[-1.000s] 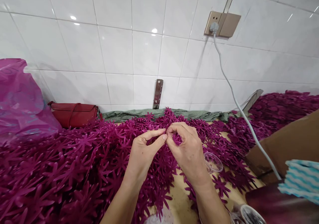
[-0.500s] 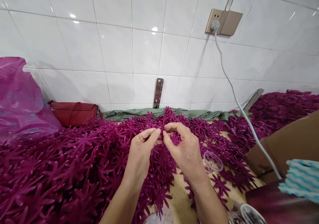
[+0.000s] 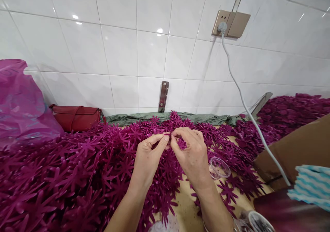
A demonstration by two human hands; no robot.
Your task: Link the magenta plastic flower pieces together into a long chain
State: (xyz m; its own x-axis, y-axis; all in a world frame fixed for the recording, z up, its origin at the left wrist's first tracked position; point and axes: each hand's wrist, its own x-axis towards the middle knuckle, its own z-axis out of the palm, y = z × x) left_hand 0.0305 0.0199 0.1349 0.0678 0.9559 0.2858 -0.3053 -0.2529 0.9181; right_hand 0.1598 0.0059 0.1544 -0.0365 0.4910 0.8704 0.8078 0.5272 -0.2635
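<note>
My left hand (image 3: 149,156) and my right hand (image 3: 193,153) meet fingertip to fingertip over a big heap of magenta flower-shaped cutouts (image 3: 77,177). Thumb and forefinger of each hand are pinched together. A sliver of a magenta flower cutout (image 3: 167,134) shows at the left fingertips; most of it is hidden by the fingers. The right fingertips press against the same spot, and whether they hold a second small part cannot be made out. A clear plastic cup (image 3: 220,167) lies to the right of my right hand among loose cutouts.
Against the white tiled wall sit a red handbag (image 3: 77,118) and a pink plastic bag (image 3: 23,104). A grey power cord (image 3: 239,87) hangs from a wall socket (image 3: 230,23) past a brown box (image 3: 296,146). A white-rimmed container (image 3: 260,221) stands at bottom right.
Both hands have shifted very slightly, with the fingertips closer together. The cutout between them is turned, so less of it stands up above the fingers.
</note>
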